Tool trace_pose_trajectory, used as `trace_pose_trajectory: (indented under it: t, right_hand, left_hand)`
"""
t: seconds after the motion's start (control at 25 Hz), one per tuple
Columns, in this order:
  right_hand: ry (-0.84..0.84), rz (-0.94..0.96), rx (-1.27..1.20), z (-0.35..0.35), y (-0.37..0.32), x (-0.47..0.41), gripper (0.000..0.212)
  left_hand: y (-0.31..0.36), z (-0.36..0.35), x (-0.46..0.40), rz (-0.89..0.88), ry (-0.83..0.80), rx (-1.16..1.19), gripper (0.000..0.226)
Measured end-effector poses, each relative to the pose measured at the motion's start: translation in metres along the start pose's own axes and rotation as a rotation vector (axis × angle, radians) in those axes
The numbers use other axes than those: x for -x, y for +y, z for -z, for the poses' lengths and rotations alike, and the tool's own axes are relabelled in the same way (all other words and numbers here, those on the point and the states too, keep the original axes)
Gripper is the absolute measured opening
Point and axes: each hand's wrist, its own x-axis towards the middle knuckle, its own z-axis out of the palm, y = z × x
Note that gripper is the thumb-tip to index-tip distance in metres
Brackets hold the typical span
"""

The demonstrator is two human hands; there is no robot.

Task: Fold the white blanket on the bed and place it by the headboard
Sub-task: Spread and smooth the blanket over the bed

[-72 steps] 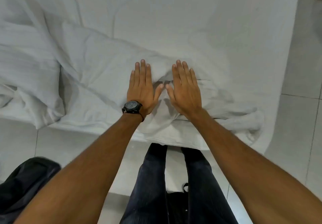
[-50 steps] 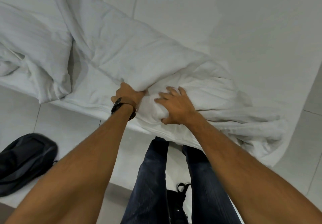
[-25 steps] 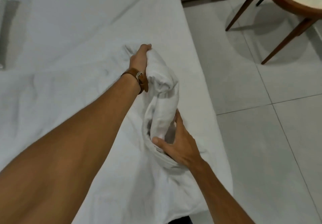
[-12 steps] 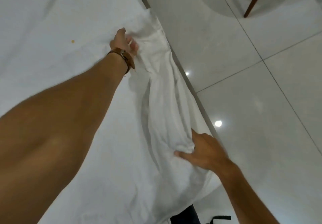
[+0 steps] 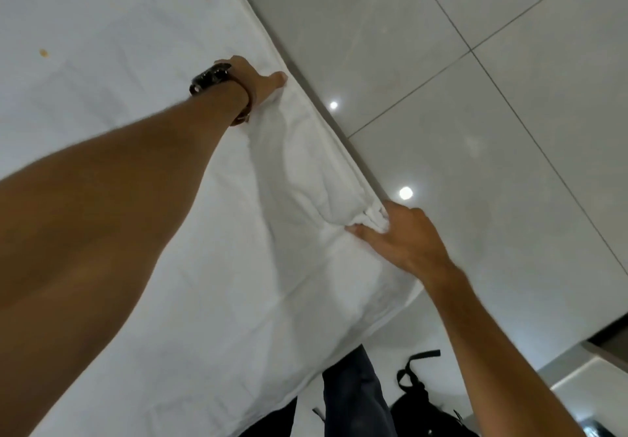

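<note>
White blanket [image 5: 316, 171] stretched in a narrow rumpled strip along the right edge of the bed [image 5: 112, 22], just beside the drop to the tiled floor [image 5: 475, 130]. Left hand [image 5: 258, 79], watch [image 5: 210, 78] on the wrist, closed on the far end of the strip; fingers hidden under the cloth. Right hand [image 5: 404, 236] pinching the bunched near end at the mattress corner. Judged partly done only: gathered lengthwise, layers uneven, no tidy stack yet. Left to do: folding end to end, squaring up, carrying to the headboard, not in view here. Dark bag [image 5: 421, 406] on the floor by the legs.
</note>
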Motion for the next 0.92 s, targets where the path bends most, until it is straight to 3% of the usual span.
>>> trace_pose_trajectory:
  t: [0.08,0.16,0.28,0.4,0.48,0.56,0.64,0.76,0.92]
  right_hand:
    - [0.04,0.02,-0.018,0.017,0.005,0.002,0.053]
    - [0.125,0.031,0.001,0.041,0.014,0.008,0.055]
    - [0.193,-0.02,0.071,0.051,0.022,0.01,0.045]
    - [0.351,-0.064,0.29,0.008,0.01,-0.005,0.045]
    - [0.532,0.1,0.273,-0.034,-0.014,-0.012,0.054]
    - [0.656,0.313,0.273,-0.075,-0.048,-0.012,0.061]
    - [0.61,0.417,0.333,-0.123,-0.082,-0.006,0.071]
    - [0.533,0.463,0.454,-0.204,-0.126,0.005,0.081]
    - [0.561,0.456,0.563,-0.291,-0.174,0.019,0.084]
  left_hand:
    - [0.001,-0.001,-0.002,-0.025,-0.045,0.1,0.057]
    - [-0.003,0.003,-0.003,-0.051,-0.069,0.215,0.04]
    - [-0.015,0.0,-0.005,-0.173,-0.009,0.329,0.05]
    - [-0.048,-0.023,0.011,-0.478,0.166,0.065,0.059]
    - [-0.087,-0.048,0.021,-0.609,0.207,-0.123,0.071]
    - [-0.132,-0.071,0.03,-0.601,0.231,-0.195,0.076]
    - [-0.18,-0.086,0.042,-0.583,0.268,-0.225,0.078]
    - [-0.268,-0.091,0.05,-0.608,0.332,-0.266,0.081]
    - [-0.381,-0.087,0.057,-0.568,0.407,-0.218,0.082]
